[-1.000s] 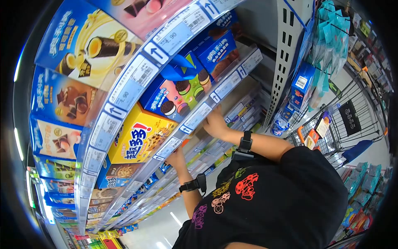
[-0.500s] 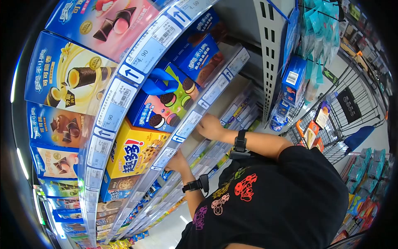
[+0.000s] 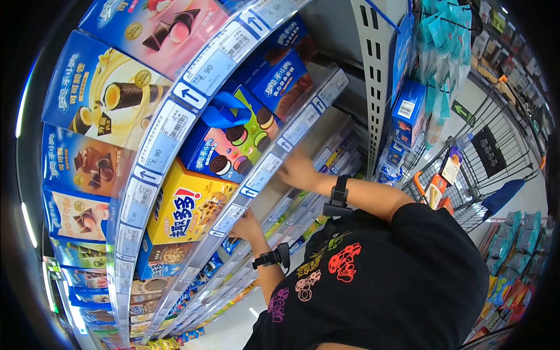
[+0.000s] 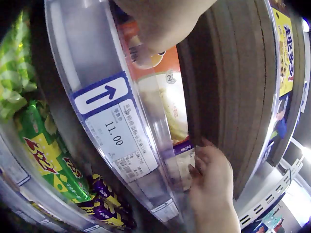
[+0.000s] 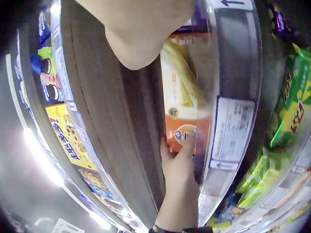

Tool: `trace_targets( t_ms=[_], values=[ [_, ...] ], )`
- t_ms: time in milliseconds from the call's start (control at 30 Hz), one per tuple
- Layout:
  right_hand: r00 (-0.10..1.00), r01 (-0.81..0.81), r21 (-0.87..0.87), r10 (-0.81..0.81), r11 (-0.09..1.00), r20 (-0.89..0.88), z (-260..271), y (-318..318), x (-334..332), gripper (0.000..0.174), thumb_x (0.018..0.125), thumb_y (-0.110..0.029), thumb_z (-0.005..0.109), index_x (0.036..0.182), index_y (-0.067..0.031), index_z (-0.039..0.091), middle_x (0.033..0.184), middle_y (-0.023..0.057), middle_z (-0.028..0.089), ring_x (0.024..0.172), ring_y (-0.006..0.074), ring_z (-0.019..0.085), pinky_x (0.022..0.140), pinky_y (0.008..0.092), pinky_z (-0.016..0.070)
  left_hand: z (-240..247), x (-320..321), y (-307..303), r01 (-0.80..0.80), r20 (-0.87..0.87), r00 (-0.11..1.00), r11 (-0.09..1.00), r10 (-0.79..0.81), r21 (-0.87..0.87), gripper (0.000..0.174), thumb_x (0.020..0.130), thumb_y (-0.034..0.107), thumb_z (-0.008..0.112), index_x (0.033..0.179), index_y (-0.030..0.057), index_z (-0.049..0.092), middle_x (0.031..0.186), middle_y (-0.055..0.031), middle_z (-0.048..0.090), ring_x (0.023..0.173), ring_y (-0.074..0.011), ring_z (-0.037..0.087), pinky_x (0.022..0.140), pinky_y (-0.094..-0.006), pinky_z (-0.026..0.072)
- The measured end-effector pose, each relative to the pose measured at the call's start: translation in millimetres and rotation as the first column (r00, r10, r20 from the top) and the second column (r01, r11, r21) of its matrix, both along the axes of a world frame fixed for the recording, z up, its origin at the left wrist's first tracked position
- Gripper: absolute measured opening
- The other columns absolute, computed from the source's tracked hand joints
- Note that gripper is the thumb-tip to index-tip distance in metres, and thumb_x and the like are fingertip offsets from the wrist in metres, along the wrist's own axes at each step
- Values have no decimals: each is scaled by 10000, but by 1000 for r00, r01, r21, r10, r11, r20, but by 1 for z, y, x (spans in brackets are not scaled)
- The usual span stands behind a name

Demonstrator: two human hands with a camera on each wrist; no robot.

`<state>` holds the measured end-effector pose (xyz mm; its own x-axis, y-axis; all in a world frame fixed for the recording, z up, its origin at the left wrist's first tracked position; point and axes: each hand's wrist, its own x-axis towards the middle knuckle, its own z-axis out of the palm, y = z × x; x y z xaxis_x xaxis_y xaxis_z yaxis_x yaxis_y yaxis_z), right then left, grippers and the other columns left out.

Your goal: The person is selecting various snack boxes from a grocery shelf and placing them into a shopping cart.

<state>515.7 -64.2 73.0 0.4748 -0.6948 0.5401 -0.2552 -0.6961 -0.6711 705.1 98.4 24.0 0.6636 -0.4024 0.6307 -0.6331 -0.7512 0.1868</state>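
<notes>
An orange-and-cream pack (image 4: 170, 102) (image 5: 181, 90) lies on a shelf behind a clear front lip. At its orange end, my left hand (image 3: 249, 226) (image 4: 163, 22) (image 5: 180, 174) grips it, thumb and finger at its sides. My right hand (image 3: 298, 170) (image 4: 213, 187) (image 5: 141, 29) is at the other end, fingers curled at a purple-and-cream pack (image 4: 185, 167) beside the first. In the head view the shelf edge hides both packs and most fingertips. The right wrist view does not show the right fingertips.
Blue biscuit boxes (image 3: 227, 137) and a yellow box (image 3: 189, 204) stand on the shelf above. A label strip (image 3: 265, 169) runs along its edge. Green packs (image 4: 48, 155) sit on a lower shelf. A shopping cart (image 3: 472, 169) holding packs stands at the right, beyond a perforated upright (image 3: 374, 87).
The head view has shifted, and the shelves sit a little differently in it. Both hands stay at the same shelf with only slight movement.
</notes>
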Motion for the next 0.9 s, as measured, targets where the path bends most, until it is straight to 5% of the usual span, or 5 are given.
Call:
trace_targets(
  t_ms=[167,300,433,533,900],
  values=[
    [951,182,-265,-238,947,-199,-14,-54,5,422,790,-204,507,1194,-82,501,1223,131,481,1178,304,394,961,467,271,3,-3,-3,2,86,996,997,-8,76,468,705,465,665,981,90,619,1057,-166,585,1043,-384,442,797,-513,284],
    [997,69,139,-67,988,-23,-4,-64,3,419,847,-278,472,1221,-89,489,1241,128,478,1191,290,390,989,447,254,7,-7,-4,49,155,986,998,-56,48,431,713,464,658,940,99,630,1040,-152,593,1031,-386,436,778,-514,280],
    [948,181,158,-215,971,234,25,-52,4,413,841,-380,572,934,22,540,869,163,552,817,273,542,724,368,442,1,1,-3,71,91,992,991,-82,117,424,735,475,631,927,96,628,1008,-135,604,1021,-389,426,768,-512,278],
    [963,86,375,-173,923,206,22,-52,7,420,896,-356,439,1188,-59,496,1223,137,486,1170,302,411,983,476,271,6,1,-4,59,-50,998,975,-49,215,483,771,470,583,1065,92,527,1137,-136,487,1123,-375,339,836,-535,228],
    [928,225,-356,-310,907,-205,1,-35,-4,512,729,-221,597,1208,-68,502,1298,171,410,1253,389,278,986,648,147,52,-37,4,54,-185,983,960,-2,276,768,786,570,491,1317,45,310,1336,-270,295,1185,-438,266,859,-590,241]
  ],
)
